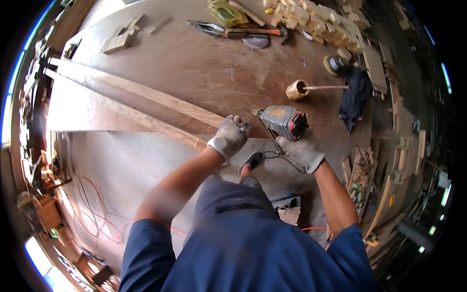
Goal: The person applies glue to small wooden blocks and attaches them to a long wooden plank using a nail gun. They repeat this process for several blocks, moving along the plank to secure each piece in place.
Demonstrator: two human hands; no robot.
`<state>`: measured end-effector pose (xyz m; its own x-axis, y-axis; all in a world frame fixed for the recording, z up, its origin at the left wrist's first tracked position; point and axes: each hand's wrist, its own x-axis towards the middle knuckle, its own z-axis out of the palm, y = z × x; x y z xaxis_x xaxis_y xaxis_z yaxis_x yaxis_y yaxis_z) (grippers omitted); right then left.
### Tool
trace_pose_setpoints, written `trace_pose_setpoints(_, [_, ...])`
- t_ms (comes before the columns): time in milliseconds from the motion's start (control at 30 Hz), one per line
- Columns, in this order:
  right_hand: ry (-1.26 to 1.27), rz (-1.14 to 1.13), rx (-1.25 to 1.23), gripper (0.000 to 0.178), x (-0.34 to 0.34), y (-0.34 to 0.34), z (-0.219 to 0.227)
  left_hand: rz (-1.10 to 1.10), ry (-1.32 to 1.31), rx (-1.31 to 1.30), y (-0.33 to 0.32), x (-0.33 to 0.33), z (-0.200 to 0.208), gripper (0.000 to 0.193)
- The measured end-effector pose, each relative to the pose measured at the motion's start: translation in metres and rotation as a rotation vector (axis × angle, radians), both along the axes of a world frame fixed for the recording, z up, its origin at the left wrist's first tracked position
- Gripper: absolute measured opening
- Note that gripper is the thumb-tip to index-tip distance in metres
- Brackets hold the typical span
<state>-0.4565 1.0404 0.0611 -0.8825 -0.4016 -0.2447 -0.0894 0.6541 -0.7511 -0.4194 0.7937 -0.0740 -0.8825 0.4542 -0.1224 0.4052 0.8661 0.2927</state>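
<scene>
My right hand [302, 153], in a pale work glove, is wrapped round the handle of a grey and black nail gun [278, 119] with a red ring. The gun's nose points left, toward my other hand. My left hand [229, 138], also gloved, is closed at the table's front edge, by the near end of a long wooden strip [160, 99]. What its fingers hold, if anything, is hidden. A second wooden strip [141, 116] lies below the first, its end sticking out past the edge near my left wrist. The two strips converge toward the far left.
On the brown worktable [204, 73] stands a brown-stained pot [295, 90] with a stick in it. Behind lie a hammer [258, 32], a yellow-green container [226, 13] and stacked wood blocks [316, 22]. A dark cloth [355, 95] and a sander [335, 64] are at right. Orange hose [104, 224] loops on the floor.
</scene>
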Motion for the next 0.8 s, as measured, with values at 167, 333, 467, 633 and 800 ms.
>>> trace_pose_setpoints(167, [-0.089, 0.086, -0.012, 0.033, -0.032, -0.051, 0.032, 0.142, -0.109, 0.075, 0.014, -0.002, 0.001, 0.029])
trace_pose_setpoints(333, [-0.267, 0.206, 0.055, 0.038, -0.062, -0.102, 0.048, -0.020, -0.057, -0.057, 0.012, 0.000, 0.009, 0.030])
trace_pose_setpoints(467, [-0.261, 0.290, 0.125, 0.038, -0.076, -0.125, 0.041, -0.043, -0.058, -0.089, 0.009, 0.002, 0.021, 0.033])
trace_pose_setpoints(633, [-0.341, 0.379, 0.394, 0.033, -0.086, -0.168, 0.060, -0.041, -0.165, -0.022, 0.015, -0.002, 0.010, 0.034])
trace_pose_setpoints(800, [-0.434, 0.386, 0.545, 0.035, -0.094, -0.187, 0.060, -0.135, -0.224, -0.042, 0.016, -0.006, 0.006, 0.036])
